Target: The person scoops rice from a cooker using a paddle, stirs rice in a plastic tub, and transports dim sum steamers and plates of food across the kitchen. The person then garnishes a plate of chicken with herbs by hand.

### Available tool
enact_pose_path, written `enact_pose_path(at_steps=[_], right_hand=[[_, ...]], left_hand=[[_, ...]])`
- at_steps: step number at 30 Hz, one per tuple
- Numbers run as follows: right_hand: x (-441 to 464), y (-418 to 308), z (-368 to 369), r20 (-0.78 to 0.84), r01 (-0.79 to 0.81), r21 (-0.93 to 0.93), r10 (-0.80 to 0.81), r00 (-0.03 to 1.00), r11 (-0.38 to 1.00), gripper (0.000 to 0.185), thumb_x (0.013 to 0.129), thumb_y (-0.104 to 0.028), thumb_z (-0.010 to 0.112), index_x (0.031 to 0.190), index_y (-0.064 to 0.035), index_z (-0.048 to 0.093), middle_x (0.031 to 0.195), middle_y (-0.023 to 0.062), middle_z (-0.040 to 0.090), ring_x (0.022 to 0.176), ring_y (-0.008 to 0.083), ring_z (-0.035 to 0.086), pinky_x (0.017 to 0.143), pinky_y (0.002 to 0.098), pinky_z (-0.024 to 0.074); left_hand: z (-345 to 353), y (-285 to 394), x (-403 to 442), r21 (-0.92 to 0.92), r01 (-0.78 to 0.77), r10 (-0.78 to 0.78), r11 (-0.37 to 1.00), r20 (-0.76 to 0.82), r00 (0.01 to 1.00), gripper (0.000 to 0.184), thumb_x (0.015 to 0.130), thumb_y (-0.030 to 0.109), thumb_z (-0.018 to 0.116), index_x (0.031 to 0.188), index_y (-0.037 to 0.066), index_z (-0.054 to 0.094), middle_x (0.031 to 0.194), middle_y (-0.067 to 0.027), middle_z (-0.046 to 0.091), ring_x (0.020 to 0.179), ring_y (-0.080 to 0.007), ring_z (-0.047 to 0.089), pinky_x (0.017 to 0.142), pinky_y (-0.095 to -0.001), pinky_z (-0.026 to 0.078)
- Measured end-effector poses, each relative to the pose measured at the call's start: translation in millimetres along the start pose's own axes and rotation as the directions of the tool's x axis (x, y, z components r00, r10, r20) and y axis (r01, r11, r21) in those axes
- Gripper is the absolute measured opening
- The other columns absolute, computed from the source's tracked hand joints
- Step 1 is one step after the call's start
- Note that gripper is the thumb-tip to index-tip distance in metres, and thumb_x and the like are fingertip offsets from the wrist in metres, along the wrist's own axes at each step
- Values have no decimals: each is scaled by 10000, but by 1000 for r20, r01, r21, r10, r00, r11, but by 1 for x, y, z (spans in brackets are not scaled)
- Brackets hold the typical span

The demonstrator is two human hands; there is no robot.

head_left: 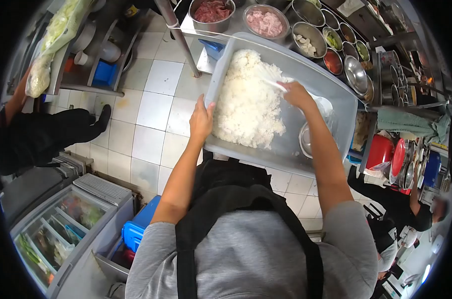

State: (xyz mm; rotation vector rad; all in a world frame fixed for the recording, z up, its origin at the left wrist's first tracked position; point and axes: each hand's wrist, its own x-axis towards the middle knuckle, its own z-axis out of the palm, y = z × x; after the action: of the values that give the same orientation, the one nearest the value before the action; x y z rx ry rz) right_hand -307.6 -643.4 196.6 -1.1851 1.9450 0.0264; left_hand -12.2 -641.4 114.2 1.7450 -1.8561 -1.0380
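A grey plastic tub lies in front of me, its left side filled with a wide mound of cooked white rice. My left hand grips the tub's left rim, thumb on the near side. Over the rice's right edge, my right hand is closed around the handle of a white rice paddle, whose blurred head touches the rice. Inside the tub's right part sit a metal bowl and a white rounded item, both partly hidden by my right forearm.
Bowls of raw red meat and pale meat stand beyond the tub, with several metal ingredient bowls rightward. A metal post rises near the tub's left corner. Co-workers stand at left and right.
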Motion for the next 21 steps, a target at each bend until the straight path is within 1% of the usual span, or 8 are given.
enact_pose_path(at_steps=[3, 5, 8, 10, 13, 14, 16, 21], right_hand=[[51, 16, 53, -18, 116, -28, -117, 993, 993, 566, 629, -61, 490, 1177, -200, 506, 906, 214, 578, 769, 253, 588, 706, 347, 460], [38, 38, 104, -105, 292, -243, -325, 940, 925, 590, 618, -52, 477, 1189, -201, 496, 910, 213, 578, 680, 252, 588, 640, 342, 471], [-29, 12, 69, 82, 320, -239, -309, 948, 917, 598, 615, -46, 465, 1190, -206, 494, 910, 211, 581, 677, 275, 593, 632, 343, 479], [-40, -9, 20, 424, 140, -151, -63, 903, 979, 598, 625, -49, 462, 1199, -215, 483, 927, 220, 573, 779, 308, 589, 704, 354, 478], [9, -26, 1, -11, 225, -217, -233, 972, 950, 525, 670, -86, 477, 1187, -175, 492, 914, 198, 583, 801, 315, 588, 713, 345, 474], [50, -19, 11, -206, 317, -257, -372, 905, 913, 490, 682, -126, 492, 1170, -163, 506, 930, 192, 585, 828, 309, 584, 754, 348, 462], [73, -47, 27, -88, 185, -76, -191, 978, 980, 483, 681, -138, 487, 1160, -186, 516, 972, 173, 582, 850, 298, 581, 790, 347, 451], [15, -26, 90, 140, 169, -225, -139, 980, 960, 538, 674, -108, 448, 1196, -233, 487, 967, 142, 586, 889, 252, 580, 785, 349, 453]], left_hand=[[2, -3, -1, 7, 1, -1, 1000, 11, 1000, 544, 877, 393, 376, 1243, -5, 315, 1156, -246, 456, 999, -393, 487, 833, -429, 391], [4, -5, 1, -18, -5, 5, 1000, -4, 1000, 552, 876, 402, 372, 1246, -4, 315, 1163, -244, 453, 1004, -390, 486, 836, -427, 391], [2, -4, 2, 1, 38, -38, 999, 29, 999, 559, 875, 407, 372, 1251, -3, 310, 1169, -240, 452, 1008, -387, 486, 837, -425, 392], [3, -3, 1, 18, 24, -24, 1000, -1, 1000, 523, 884, 384, 368, 1250, 15, 314, 1133, -242, 477, 987, -389, 498, 820, -419, 400], [6, -7, 0, 31, -1, 2, 1000, -35, 999, 487, 891, 366, 364, 1249, 39, 317, 1085, -245, 509, 956, -388, 515, 798, -412, 411], [7, -7, 1, 20, -24, 25, 1000, -55, 998, 487, 891, 370, 362, 1249, 43, 317, 1073, -247, 515, 947, -385, 520, 794, -411, 413], [2, -2, 2, -6, 14, -14, 1000, -4, 1000, 516, 886, 386, 363, 1246, 20, 317, 1115, -253, 483, 975, -386, 505, 814, -415, 405], [-2, 1, 1, -26, 84, -81, 996, 89, 993, 546, 880, 400, 368, 1243, -4, 316, 1159, -250, 455, 1005, -384, 490, 834, -421, 397]])
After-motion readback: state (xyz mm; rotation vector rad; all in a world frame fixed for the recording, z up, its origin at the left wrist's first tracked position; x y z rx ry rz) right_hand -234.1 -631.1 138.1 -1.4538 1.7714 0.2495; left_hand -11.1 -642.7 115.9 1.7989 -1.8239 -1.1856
